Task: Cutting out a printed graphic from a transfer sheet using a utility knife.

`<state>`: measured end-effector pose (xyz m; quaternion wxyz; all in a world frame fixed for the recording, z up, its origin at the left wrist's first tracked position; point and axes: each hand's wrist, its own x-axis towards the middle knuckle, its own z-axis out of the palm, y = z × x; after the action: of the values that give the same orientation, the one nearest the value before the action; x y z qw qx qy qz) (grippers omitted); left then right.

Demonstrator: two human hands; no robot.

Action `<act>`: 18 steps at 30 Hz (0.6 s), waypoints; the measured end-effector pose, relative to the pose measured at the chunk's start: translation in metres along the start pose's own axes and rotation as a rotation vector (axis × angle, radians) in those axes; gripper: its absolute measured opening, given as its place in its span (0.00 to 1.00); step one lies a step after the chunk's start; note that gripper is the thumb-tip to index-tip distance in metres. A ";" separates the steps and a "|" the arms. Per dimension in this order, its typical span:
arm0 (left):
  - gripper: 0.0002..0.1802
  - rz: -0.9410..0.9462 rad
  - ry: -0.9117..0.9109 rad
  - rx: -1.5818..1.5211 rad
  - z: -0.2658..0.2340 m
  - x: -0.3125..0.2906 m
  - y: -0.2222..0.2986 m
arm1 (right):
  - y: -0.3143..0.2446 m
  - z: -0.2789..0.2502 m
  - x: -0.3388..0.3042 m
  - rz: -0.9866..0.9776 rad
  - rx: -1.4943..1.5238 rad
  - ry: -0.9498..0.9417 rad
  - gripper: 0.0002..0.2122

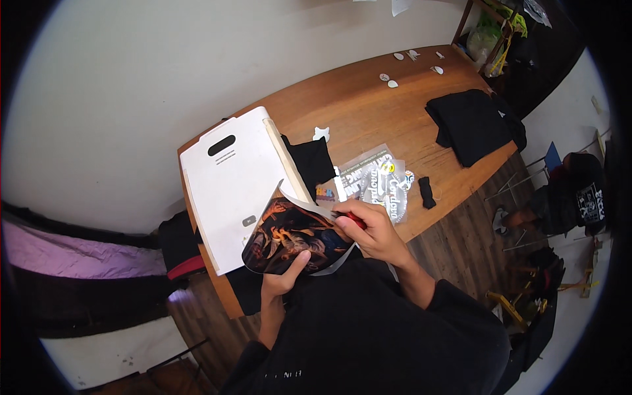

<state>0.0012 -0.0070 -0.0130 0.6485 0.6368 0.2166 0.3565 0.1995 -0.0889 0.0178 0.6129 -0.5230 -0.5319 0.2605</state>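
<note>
My left hand grips the lower edge of a printed sheet, its thumb on top. The sheet carries a dark picture in orange and brown tones, and its pale upper corner curls up. My right hand is closed around red-handled scissors at the sheet's right edge; the fingers hide most of them. Just beyond the sheet stands a white box-like machine with an oval slot in its top, and the sheet overlaps its near right corner. Black cloth sticks out along the machine's right side.
Transparent sheets with printed lettering lie on the wooden table to the right. Near them are a white cut-out scrap and a small black bundle. Folded black clothes sit farther right. Another person is at the far right.
</note>
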 end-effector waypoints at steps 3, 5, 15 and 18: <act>0.13 -0.041 0.015 0.009 0.000 0.000 0.000 | 0.001 0.001 0.000 -0.029 -0.011 0.014 0.05; 0.13 -0.073 -0.053 -0.008 0.001 -0.001 0.000 | 0.001 0.002 0.001 0.049 -0.039 -0.012 0.05; 0.15 -0.020 0.008 -0.005 0.000 0.000 0.000 | -0.002 0.005 0.002 -0.054 0.014 0.047 0.05; 0.14 -0.039 0.033 -0.024 0.000 0.000 0.000 | -0.001 0.006 0.003 -0.085 -0.020 0.071 0.05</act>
<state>0.0008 -0.0071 -0.0132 0.6593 0.6187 0.2354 0.3566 0.1944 -0.0846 0.0189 0.6367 -0.5147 -0.5342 0.2105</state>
